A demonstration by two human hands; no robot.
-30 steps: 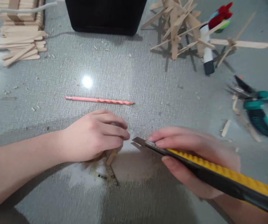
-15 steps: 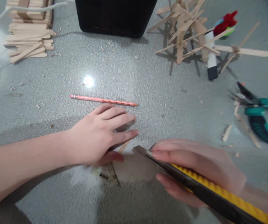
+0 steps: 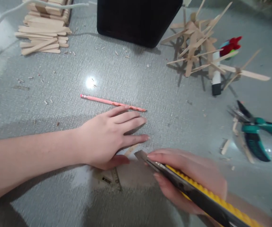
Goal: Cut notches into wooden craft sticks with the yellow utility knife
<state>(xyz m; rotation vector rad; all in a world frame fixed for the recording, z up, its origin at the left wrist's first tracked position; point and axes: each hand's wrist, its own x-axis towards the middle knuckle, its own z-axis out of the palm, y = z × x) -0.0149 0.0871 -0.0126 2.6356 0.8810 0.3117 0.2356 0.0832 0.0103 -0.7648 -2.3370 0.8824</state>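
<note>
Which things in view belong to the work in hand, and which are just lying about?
Seemingly in use:
cutter, in the right hand
stick, at the left hand
ruler

Seemingly lying about:
pencil
pliers
marker
stick pile
black box
stick model

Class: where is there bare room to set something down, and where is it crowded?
Nearly bare, specks aside: the patch between the pencil and the pliers, bordered below by the right hand; the shaded near strip below the clear ruler, left of the knife. Crowded: far right, with the stick structure and marker; far left, with the stick pile.
</note>
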